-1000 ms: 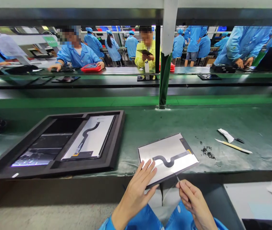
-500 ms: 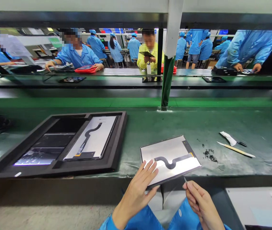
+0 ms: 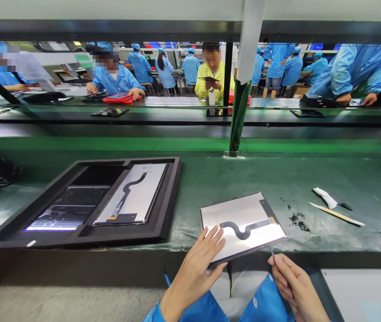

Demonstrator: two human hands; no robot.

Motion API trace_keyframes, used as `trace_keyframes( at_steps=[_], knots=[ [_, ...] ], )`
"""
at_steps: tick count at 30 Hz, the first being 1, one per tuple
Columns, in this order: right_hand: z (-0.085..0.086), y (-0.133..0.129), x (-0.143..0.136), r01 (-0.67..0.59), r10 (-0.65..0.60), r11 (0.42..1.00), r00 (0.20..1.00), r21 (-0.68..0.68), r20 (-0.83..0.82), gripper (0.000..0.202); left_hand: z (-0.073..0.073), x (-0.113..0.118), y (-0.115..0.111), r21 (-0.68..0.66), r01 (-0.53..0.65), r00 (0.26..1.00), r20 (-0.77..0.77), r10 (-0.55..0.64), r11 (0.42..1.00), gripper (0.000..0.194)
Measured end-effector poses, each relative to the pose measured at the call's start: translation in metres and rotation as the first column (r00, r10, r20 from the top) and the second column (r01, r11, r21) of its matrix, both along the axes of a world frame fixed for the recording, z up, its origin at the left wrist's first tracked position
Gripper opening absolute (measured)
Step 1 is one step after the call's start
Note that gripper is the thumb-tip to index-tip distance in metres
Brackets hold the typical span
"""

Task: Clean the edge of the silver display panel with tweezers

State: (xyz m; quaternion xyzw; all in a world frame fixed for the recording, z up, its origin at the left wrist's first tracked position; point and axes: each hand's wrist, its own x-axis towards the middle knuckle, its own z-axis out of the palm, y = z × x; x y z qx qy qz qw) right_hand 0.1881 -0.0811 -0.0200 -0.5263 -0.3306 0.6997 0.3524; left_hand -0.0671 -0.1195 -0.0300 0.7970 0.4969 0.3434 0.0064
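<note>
A display panel with a silvery white back and a dark curved flex cable lies tilted over the bench's front edge. My left hand grips its near left corner, fingers flat across the back and thumb under the edge. By the panel's near edge, close to its right corner, my right hand pinches a thin pointed metal tool. The tool's tip is at that edge; whether it touches cannot be seen.
A black foam tray to the left bears a similar panel and a dark glossy screen. Right of my panel are black scraps, a pale-handled knife and a white-wrapped tool. A green post rises behind; co-workers sit beyond.
My right hand and the metal tool have moved slightly right along the panel's near edge. My left hand keeps its grip. The whole view has shifted a little.
</note>
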Motion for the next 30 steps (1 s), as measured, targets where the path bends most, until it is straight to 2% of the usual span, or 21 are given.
trace_keyframes(
  at_steps=[6,12,19,24,27,29,30],
  knots=[
    [0.005,0.005,0.004,0.033,-0.033,0.999,0.999,0.011,-0.001,0.051,0.002,0.0,0.0,-0.01,-0.006,1.0,-0.002,0.006,1.0,0.047],
    [0.013,0.015,0.025,0.17,-0.173,0.984,0.983,0.044,0.055,0.053,0.001,0.0,0.001,-0.007,-0.006,1.0,0.004,0.006,1.0,0.046],
    [0.018,0.016,0.028,0.124,-0.14,0.986,0.981,0.115,0.138,0.055,0.003,0.0,-0.001,0.0,-0.031,0.998,-0.054,0.031,1.0,0.044],
    [0.021,0.02,0.025,0.06,-0.113,0.968,0.972,0.245,0.206,0.056,0.027,0.011,0.006,0.007,-0.039,0.995,-0.087,0.039,0.999,0.043],
    [0.02,0.023,0.025,0.006,-0.087,0.946,0.968,0.324,0.236,0.055,0.045,0.036,0.023,0.001,0.0,0.997,0.073,-0.001,1.0,0.025],
    [0.019,0.023,0.026,-0.02,-0.085,0.928,0.961,0.373,0.263,0.055,0.054,0.059,0.04,-0.102,0.039,0.977,0.212,-0.017,0.994,0.011],
    [0.018,0.023,0.028,-0.032,-0.09,0.915,0.955,0.402,0.282,0.054,0.057,0.07,0.049,-0.172,0.059,0.965,0.263,-0.012,0.983,0.01]
  ],
)
